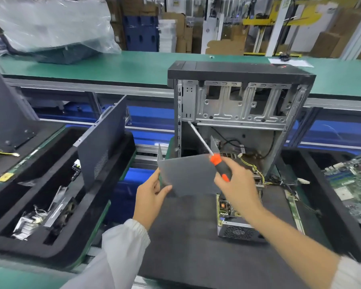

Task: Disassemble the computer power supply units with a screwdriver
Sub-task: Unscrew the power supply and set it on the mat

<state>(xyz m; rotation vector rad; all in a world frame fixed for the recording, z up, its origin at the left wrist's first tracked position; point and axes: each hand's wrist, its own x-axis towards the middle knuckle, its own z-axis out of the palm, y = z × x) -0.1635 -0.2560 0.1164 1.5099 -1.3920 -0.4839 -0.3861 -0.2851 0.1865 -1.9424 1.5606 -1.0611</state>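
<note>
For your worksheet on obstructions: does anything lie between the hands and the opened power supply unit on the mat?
Yes. The grey cover plate, held by the left hand, hangs above the power supply unit; the right hand grips the screwdriver.

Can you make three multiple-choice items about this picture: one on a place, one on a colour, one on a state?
1. Where does the power supply lie?
A. on the dark mat, in front of the case
B. in the left tray
C. on the green belt behind the case

2. Which colours has the screwdriver handle?
A. blue and white
B. orange and black
C. all yellow

3. What does the left hand do?
A. hangs open and idle
B. presses on the case
C. holds a grey metal cover

Answers:
1. A: the unit sits on the mat, nearer to the person than the case.
2. B: the handle in the right hand is orange with a black grip.
3. C: thumb and fingers pinch the edge of the cover.
</note>
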